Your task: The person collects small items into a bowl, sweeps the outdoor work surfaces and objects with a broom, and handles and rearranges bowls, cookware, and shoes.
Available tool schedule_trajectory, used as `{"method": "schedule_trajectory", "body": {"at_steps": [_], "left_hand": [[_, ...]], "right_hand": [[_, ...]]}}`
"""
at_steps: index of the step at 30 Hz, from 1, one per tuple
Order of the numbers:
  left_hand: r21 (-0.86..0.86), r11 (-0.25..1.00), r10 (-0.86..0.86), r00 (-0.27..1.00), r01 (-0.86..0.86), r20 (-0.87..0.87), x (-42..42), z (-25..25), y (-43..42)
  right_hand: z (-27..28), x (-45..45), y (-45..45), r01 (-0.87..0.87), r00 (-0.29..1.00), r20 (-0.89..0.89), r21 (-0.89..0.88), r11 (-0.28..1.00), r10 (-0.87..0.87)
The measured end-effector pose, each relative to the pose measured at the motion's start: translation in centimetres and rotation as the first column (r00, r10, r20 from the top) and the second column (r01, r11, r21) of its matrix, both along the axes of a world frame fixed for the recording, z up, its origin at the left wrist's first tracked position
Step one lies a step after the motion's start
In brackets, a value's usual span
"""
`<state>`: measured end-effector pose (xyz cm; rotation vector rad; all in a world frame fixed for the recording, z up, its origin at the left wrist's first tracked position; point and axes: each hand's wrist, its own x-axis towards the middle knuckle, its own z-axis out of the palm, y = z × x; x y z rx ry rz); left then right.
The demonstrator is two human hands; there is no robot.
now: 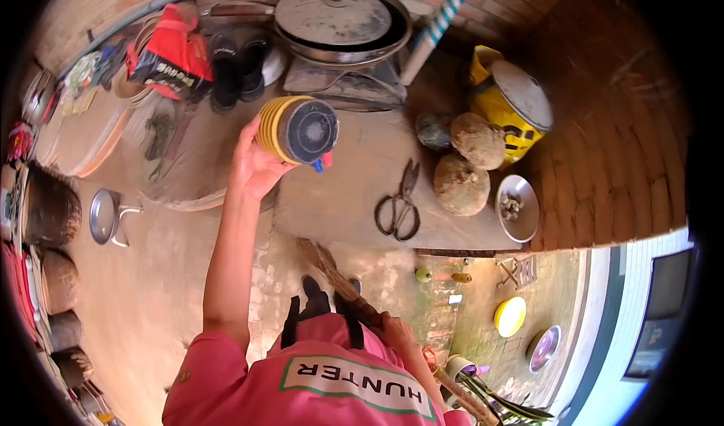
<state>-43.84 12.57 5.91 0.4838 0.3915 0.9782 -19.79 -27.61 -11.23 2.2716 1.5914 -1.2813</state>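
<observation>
Head view: the yellow ribbed container (pixel 276 130) is in the left hand (pixel 258 160), raised above the tabletop (pixel 343 207) or in front of it; the exact height I cannot tell. It lies at about one o'clock from the palm, touching it. Its long axis runs roughly from nine to three o'clock, with the dark round end (pixel 312 130) turned toward three and also to the camera. This grip is spread as wide as the container, thumb along the nine o'clock side and fingers at the lower side. Small blue and red parts show below the dark end.

From the container, the scissors (pixel 403 197) lie at four o'clock, and the pan with lid (pixel 332 15) at about one. The right hand (pixel 397 333) is at five o'clock, well apart, its grip closed around the broom (pixel 360 305). So the left is the nearer hand.
</observation>
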Motion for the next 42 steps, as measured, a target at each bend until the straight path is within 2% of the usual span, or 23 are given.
{"method": "schedule_trajectory", "body": {"at_steps": [4, 6, 8, 10, 11, 14, 18, 22, 29, 34, 36, 39, 42], "left_hand": [[0.032, 0.997, 0.079, 0.983, -0.075, -0.164, 3.5, 0.6, -1.9], [0.139, 0.988, 0.111, 0.932, -0.066, -0.344, 4.7, 0.2, -2.3], [0.27, 0.961, 0.197, 0.83, -0.059, -0.522, 6.1, 0.4, -2.4], [0.412, 0.911, 0.325, 0.671, -0.032, -0.666, 8.1, 1.5, -3.3], [0.48, 0.876, 0.374, 0.694, -0.046, -0.616, 9.2, 1.3, -3.5], [0.598, 0.802, 0.442, 0.655, 0.019, -0.613, 11.7, 1.6, -4.4], [0.623, 0.777, 0.479, 0.559, 0.089, -0.677, 14.0, 1.8, -4.8], [0.687, 0.719, 0.548, 0.525, 0.101, -0.651, 15.4, 2.2, -4.4], [0.79, 0.613, 0.657, 0.533, 0.036, -0.534, 17.3, 7.0, -0.2], [0.953, 0.293, 0.901, 0.313, 0.076, -0.302, 18.8, 11.4, 10.0], [0.954, 0.173, 0.972, 0.113, 0.247, -0.205, 19.8, 12.1, 15.5], [0.888, 0.289, 0.956, -0.057, 0.357, -0.289, 22.5, 11.8, 21.2], [0.743, 0.51, 0.86, -0.264, 0.434, -0.436, 24.6, 11.5, 22.6]], "right_hand": [[0.1, 1.1, -0.7, 0.008, 1.0, 0.015, -0.019, 1.0, -0.007], [-0.2, 1.8, -1.0, 0.02, 1.0, 0.012, -0.033, 0.999, -0.02], [0.0, 2.2, -1.4, 0.047, 0.999, 0.012, -0.029, 0.998, -0.047], [-0.2, 2.9, -1.8, 0.065, 0.998, 0.008, -0.028, 0.997, -0.065], [-0.4, 3.2, -2.1, 0.066, 0.998, -0.002, -0.027, 0.997, -0.067], [-1.3, 4.3, -3.1, 0.073, 0.997, -0.027, -0.019, 0.997, -0.074], [-1.0, 5.4, -3.2, 0.083, 0.996, -0.034, -0.011, 0.997, -0.083], [-1.4, 6.7, -2.8, 0.077, 0.997, -0.013, -0.019, 0.997, -0.078], [-3.1, 8.4, -2.0, 0.032, 0.999, -0.004, -0.042, 0.999, -0.032], [-3.3, 8.7, -1.9, 0.049, 0.999, -0.009, -0.065, 0.997, -0.049], [-4.4, 8.5, -2.4, 0.078, 0.997, -0.019, -0.09, 0.993, -0.08], [-4.9, 8.2, -2.9, 0.111, 0.994, 0.005, -0.08, 0.991, -0.111], [-4.7, 8.0, -2.8, 0.157, 0.987, -0.008, -0.109, 0.982, -0.159]]}}
